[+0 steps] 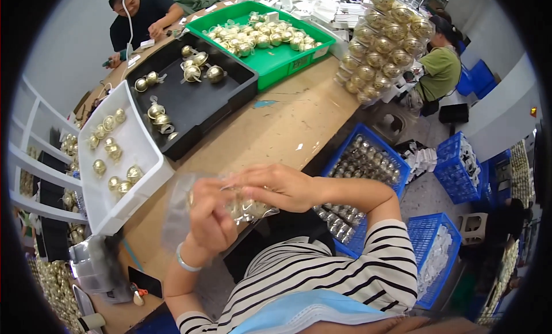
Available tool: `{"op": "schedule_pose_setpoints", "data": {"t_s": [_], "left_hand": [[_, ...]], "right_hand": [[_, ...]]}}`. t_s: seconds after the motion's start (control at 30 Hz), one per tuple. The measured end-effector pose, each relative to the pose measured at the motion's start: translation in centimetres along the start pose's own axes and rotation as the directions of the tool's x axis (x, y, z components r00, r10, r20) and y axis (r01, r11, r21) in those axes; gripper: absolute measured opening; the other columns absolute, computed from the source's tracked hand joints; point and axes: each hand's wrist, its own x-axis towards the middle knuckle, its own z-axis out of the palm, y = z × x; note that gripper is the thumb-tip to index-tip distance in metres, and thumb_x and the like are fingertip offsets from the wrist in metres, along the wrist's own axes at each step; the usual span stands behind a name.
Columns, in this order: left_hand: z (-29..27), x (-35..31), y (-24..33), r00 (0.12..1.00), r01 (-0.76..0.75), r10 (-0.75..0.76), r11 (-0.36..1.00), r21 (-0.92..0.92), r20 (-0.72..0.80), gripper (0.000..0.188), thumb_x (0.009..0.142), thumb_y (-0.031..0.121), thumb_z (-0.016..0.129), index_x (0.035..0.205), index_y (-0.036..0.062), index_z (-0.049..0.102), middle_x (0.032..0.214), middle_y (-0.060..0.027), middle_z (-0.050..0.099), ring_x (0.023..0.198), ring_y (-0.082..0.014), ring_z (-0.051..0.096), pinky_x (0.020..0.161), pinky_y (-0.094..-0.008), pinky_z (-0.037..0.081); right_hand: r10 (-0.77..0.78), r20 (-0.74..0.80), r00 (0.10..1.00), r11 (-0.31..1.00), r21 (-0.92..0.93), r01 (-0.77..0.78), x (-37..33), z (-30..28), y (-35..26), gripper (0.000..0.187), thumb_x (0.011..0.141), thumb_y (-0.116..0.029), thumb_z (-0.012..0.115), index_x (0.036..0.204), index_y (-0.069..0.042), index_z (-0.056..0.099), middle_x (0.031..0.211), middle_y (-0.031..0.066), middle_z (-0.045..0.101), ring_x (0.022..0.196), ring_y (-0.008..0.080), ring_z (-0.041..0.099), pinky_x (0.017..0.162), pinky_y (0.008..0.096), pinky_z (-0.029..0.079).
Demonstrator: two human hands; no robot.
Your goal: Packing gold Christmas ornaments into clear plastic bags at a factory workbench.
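Remote view: L hand (214, 214) clamped on clear bag (176, 214) w/ gold pcs (246, 208) by table (233, 139) edge; R hand (282, 186) over pcs, grip hidden, can't tell. Bag-handling step, I judge; next needs steady fingers.

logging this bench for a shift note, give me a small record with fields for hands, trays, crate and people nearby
left hand: fingers curled at clear plastic bag; exact grip unclear
right hand: fingers over shiny wrapped pieces; grip partly hidden
white tray: some gold balls
black tray: several more
green tray: heaped with them
blue crate: beside table, holding shiny round pieces
people nearby: person in dark top; person in green top
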Motion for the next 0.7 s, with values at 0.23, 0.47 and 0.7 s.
{"op": "schedule_pose_setpoints", "data": {"t_s": [0.23, 0.47, 0.7], "left_hand": [[8.2, 5.3, -1.9, 0.973, 0.229, -0.23, 0.971, -0.07, 0.001, 0.049, 0.089, 0.01, 0.06, 0.131, -0.0047, 0.042, 0.118, -0.0239, 0.056, 0.104, -0.044, 0.056, 0.092, -0.0525, 0.046], [0.1, -3.8, -4.3, 0.494, 0.626, -0.862, 0.445, 0.64, 0.116, 0.093, 0.081, 0.046, 0.079, 0.141, -0.0106, 0.038, 0.139, -0.0349, 0.044, 0.126, -0.0494, 0.048, 0.109, -0.0543, 0.037], [-3.5, -15.3, -4.3, 0.489, 0.769, -0.847, 0.306, 0.562, -0.208, 0.088, 0.072, 0.038, 0.088, 0.134, -0.0113, 0.048, 0.13, -0.0258, 0.051, 0.122, -0.0427, 0.049, 0.107, -0.0467, 0.041]], "right_hand": [[-0.001, -0.364, 0.931, 0.882, -0.44, -0.171, -3.3, -1.1, 0.6, 0.08, 0.078, -0.016, 0.079, 0.144, 0.002, 0.039, 0.126, 0.0272, 0.057, 0.117, 0.0458, 0.056, 0.1, 0.0483, 0.046], [0.577, -0.794, 0.192, 0.817, 0.559, -0.143, -17.1, -14.7, 18.6, 0.047, 0.106, -0.033, 0.054, 0.137, 0.002, 0.054, 0.128, 0.0096, 0.063, 0.113, 0.0218, 0.062, 0.093, 0.0367, 0.052], [-0.367, -0.919, -0.147, 0.02, 0.15, -0.988, -14.6, -16.7, 24.9, 0.058, 0.103, -0.035, 0.058, 0.141, 0.007, 0.046, 0.135, 0.0205, 0.055, 0.126, 0.035, 0.053, 0.106, 0.0467, 0.04]]}}
